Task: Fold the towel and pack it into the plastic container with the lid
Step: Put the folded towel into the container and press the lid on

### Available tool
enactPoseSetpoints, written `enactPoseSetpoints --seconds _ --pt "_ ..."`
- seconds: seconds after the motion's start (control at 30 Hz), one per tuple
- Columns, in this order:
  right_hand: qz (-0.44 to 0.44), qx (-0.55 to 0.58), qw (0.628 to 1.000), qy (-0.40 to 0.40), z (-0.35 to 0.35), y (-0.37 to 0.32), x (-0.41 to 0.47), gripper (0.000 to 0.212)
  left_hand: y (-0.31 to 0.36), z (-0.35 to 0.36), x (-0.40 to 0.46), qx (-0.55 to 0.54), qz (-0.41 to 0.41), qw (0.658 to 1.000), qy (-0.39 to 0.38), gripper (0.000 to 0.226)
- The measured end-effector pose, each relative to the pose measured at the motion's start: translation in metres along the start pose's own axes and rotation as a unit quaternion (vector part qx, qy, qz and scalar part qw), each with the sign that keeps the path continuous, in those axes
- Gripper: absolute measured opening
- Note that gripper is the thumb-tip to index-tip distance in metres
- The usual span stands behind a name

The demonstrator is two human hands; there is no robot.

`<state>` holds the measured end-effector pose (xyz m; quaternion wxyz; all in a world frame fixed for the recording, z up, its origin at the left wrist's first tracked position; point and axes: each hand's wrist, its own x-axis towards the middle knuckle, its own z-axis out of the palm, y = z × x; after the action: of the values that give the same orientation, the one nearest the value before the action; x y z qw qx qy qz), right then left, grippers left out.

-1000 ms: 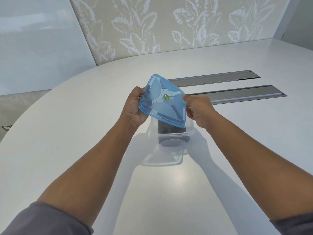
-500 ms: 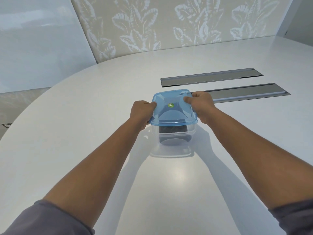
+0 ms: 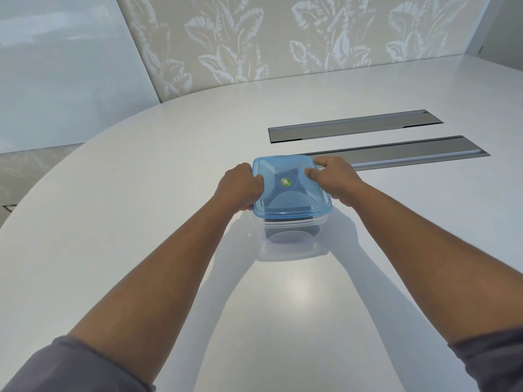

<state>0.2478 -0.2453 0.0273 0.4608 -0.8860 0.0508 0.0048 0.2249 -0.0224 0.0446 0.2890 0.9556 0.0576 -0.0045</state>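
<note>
**On the white table: lid seating in progress**

On the white table (image 3: 141,222) stands one clear plastic container (image 3: 291,239) holding one dark folded towel (image 3: 291,232). One blue lid (image 3: 288,190) lies flat on its rim. The left hand (image 3: 240,188) grips the lid's left edge; the right hand (image 3: 334,176) presses the far right corner, thumb on top. Judged step: closing. Next move likely requires even downward pressure at all corners until sealed. Two metal slots (image 3: 368,125) lie beyond.
</note>
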Motion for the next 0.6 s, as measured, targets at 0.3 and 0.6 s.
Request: enactPoseSetpoints --seconds 0.3,0.6 --pt "-0.014 -0.13 0.991 -0.033 0.0 -0.007 0.001 0.054 0.003 -0.003 0.002 0.143 0.033 0.988 -0.045 0.043" --pt "-0.019 -0.31 0.95 -0.017 0.012 -0.009 -0.008 0.033 -0.008 0.021 0.005 0.033 0.045 0.997 0.049 0.034"
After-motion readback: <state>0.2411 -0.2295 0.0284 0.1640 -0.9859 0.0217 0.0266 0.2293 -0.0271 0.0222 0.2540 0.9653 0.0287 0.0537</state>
